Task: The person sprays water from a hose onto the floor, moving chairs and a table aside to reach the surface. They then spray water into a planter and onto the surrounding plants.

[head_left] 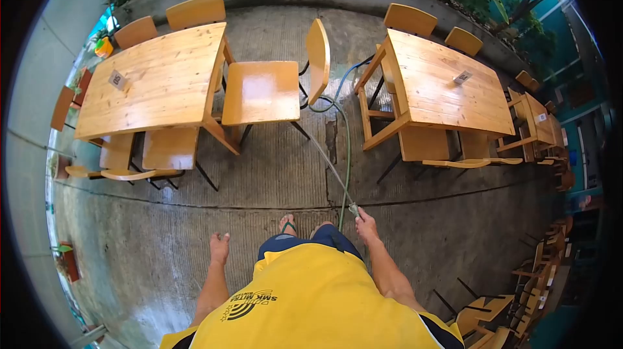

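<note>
Firstly, one green hose point(347, 148) is laid across the concrete floor point(279, 174) between two wooden surfaces; its nozzle point(353, 208) is clasped in the grip of the right hand point(366, 227), in front of the body. From it a thin jet of water point(329, 167) is thrown toward a wooden chair point(263, 92), placed beside the left surface point(162, 83). The left hand point(219, 248) is held out, grip open. Small cards point(117, 80) are stood on the left surface and the right surface point(448, 99).
</note>
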`<action>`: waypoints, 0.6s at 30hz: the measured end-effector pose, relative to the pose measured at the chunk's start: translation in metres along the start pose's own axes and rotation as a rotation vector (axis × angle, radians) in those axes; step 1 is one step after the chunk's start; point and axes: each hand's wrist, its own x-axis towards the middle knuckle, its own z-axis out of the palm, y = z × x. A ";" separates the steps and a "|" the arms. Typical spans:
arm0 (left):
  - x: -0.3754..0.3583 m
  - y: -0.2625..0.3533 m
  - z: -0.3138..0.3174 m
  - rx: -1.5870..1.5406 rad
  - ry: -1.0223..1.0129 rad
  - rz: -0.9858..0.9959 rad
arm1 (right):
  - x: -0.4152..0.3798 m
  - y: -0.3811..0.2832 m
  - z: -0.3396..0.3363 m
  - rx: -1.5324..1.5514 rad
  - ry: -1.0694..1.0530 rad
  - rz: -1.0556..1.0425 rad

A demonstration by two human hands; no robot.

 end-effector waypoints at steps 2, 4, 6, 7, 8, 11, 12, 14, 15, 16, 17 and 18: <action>0.005 0.017 0.011 0.034 -0.009 0.038 | 0.013 0.027 -0.002 -0.044 0.118 -0.277; 0.031 0.069 0.042 -0.004 -0.029 0.111 | 0.032 -0.011 -0.014 0.006 0.149 -0.299; 0.035 0.094 0.062 -0.030 -0.048 0.151 | 0.031 -0.025 -0.022 0.043 0.163 -0.293; 0.035 0.112 0.074 -0.030 -0.082 0.185 | 0.034 -0.038 -0.026 0.037 0.184 -0.299; 0.035 0.131 0.087 -0.031 -0.115 0.220 | 0.038 -0.051 -0.031 0.032 0.206 -0.307; 0.037 0.182 0.122 -0.026 -0.137 0.333 | 0.042 -0.116 -0.049 0.110 0.174 -0.244; 0.041 0.199 0.134 -0.019 -0.153 0.382 | 0.057 -0.130 -0.054 0.121 0.176 -0.255; 0.028 0.256 0.154 0.037 -0.165 0.430 | 0.097 -0.156 -0.068 0.059 0.180 -0.381; 0.026 0.279 0.164 0.094 -0.181 0.457 | 0.112 -0.173 -0.075 0.066 0.178 -0.391; 0.028 0.302 0.177 0.137 -0.173 0.511 | 0.129 -0.192 -0.081 0.051 0.165 -0.423; 0.028 0.328 0.188 0.137 -0.160 0.521 | 0.147 -0.214 -0.087 0.039 0.152 -0.457; 0.014 0.363 0.200 0.125 -0.187 0.515 | 0.162 -0.234 -0.095 0.011 0.161 -0.506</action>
